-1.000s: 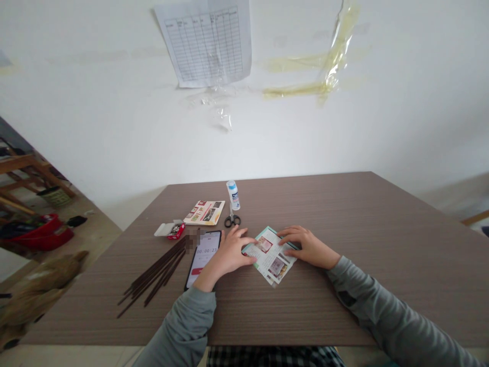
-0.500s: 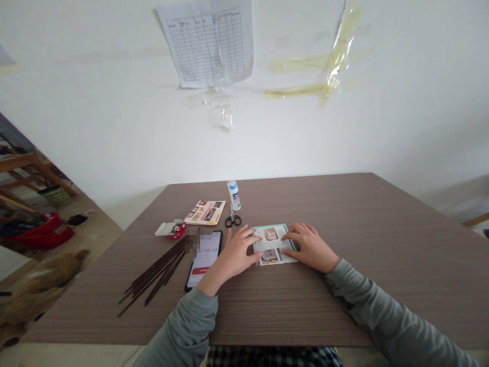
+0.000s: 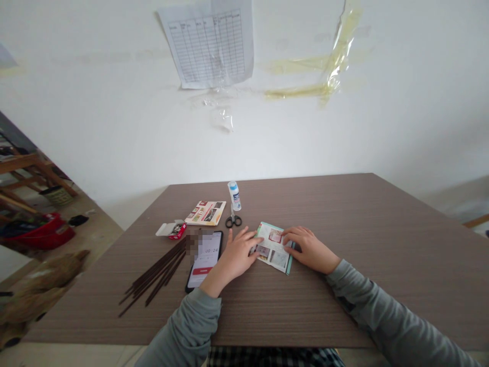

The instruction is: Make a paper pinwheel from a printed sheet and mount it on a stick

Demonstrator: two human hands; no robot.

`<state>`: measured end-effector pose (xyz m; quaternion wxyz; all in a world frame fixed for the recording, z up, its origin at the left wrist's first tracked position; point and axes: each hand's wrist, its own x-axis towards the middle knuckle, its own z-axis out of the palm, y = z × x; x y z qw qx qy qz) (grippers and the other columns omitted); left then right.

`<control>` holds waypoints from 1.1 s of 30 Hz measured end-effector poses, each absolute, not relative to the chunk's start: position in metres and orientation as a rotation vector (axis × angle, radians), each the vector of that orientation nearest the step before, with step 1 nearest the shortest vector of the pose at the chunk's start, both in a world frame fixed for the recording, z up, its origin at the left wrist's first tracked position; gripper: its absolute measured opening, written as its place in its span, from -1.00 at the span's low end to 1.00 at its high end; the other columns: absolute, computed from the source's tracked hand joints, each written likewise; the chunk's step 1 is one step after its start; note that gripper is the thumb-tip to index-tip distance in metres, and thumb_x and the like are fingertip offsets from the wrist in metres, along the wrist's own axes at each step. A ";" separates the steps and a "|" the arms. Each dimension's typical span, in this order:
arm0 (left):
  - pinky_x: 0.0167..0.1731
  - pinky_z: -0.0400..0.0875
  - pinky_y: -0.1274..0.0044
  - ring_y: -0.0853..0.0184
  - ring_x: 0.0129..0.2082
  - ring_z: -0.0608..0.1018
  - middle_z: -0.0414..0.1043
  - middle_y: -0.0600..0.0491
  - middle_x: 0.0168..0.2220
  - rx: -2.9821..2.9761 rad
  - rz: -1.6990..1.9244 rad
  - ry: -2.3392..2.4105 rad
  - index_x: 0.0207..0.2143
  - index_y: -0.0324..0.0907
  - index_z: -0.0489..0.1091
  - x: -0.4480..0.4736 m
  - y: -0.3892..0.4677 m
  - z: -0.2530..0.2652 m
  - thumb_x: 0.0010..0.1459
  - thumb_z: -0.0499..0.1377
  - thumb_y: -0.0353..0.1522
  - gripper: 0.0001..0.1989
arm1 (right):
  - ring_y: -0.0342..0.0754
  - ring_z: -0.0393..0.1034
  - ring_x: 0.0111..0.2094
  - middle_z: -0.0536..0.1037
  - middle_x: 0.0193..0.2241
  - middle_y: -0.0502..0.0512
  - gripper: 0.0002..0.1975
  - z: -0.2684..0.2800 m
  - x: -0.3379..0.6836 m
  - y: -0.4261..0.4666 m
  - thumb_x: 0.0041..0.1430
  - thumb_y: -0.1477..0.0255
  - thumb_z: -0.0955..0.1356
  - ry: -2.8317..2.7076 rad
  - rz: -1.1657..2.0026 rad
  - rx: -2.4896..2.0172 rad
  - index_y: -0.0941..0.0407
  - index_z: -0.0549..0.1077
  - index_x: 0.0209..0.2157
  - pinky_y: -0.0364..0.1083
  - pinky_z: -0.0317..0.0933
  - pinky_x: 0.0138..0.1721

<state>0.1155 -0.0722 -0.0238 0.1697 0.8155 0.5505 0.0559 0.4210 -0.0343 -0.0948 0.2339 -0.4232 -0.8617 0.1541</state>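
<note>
A small printed paper (image 3: 275,246) with pictures and a green-blue edge lies tilted on the table in front of me. My left hand (image 3: 240,253) is at its left edge, thumb and index finger on the paper, the other fingers stretched forward. At the opposite edge, my right hand (image 3: 308,248) has its thumb and fingers bent onto the paper. Just beyond my left hand lie scissors (image 3: 233,220) with black handles. A phone (image 3: 204,261) showing a timer rests beside my left wrist.
A white glue bottle (image 3: 235,195) with a blue cap stands behind the scissors. To the left are a printed booklet (image 3: 206,213), an opened red-and-white small box (image 3: 177,230) and several thin dark sticks (image 3: 156,272). Behind the table (image 3: 362,224) is a white wall (image 3: 305,137).
The printed paper has turned clockwise between my hands, its near right corner now closer to me. Both hands have stayed nearly in place.
</note>
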 end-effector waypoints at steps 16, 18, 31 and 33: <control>0.85 -0.14 -0.45 -0.38 0.87 0.34 0.50 -0.23 0.77 2.355 0.109 1.466 0.60 0.03 0.70 0.113 -0.073 -0.027 0.64 0.49 -0.24 -0.43 | 0.44 0.67 0.33 0.81 0.26 0.26 -0.69 -0.092 0.419 -0.040 0.62 0.27 0.60 -2.430 0.410 -1.177 -0.20 0.90 0.28 0.46 0.54 0.47; 0.86 -0.15 -0.42 -0.40 0.87 0.34 0.49 -0.24 0.78 2.349 0.119 1.451 0.60 0.03 0.71 0.113 -0.073 -0.027 0.61 0.53 -0.20 -0.41 | 0.44 0.66 0.41 0.81 0.34 0.24 -0.67 -0.093 0.420 -0.039 0.61 0.30 0.59 -2.430 0.426 -1.153 -0.20 0.88 0.29 0.52 0.49 0.56; 0.87 -0.13 -0.40 -0.37 0.82 0.44 0.42 -0.30 0.81 2.328 0.127 1.363 0.62 0.02 0.69 0.098 -0.064 -0.041 0.41 0.71 -0.04 -0.17 | 0.43 0.67 0.51 0.82 0.46 0.21 -0.47 -0.097 0.428 -0.033 0.42 0.39 0.67 -2.460 0.575 -1.080 -0.22 0.84 0.36 0.74 0.11 0.76; 0.87 -0.11 -0.39 -0.36 0.82 0.44 0.44 -0.27 0.80 2.338 0.141 1.365 0.62 0.03 0.69 0.098 -0.065 -0.042 0.40 0.72 -0.06 -0.17 | 0.45 0.65 0.53 0.81 0.47 0.21 -0.46 -0.097 0.429 -0.033 0.39 0.36 0.70 -2.467 0.599 -1.074 -0.23 0.84 0.34 0.75 0.09 0.76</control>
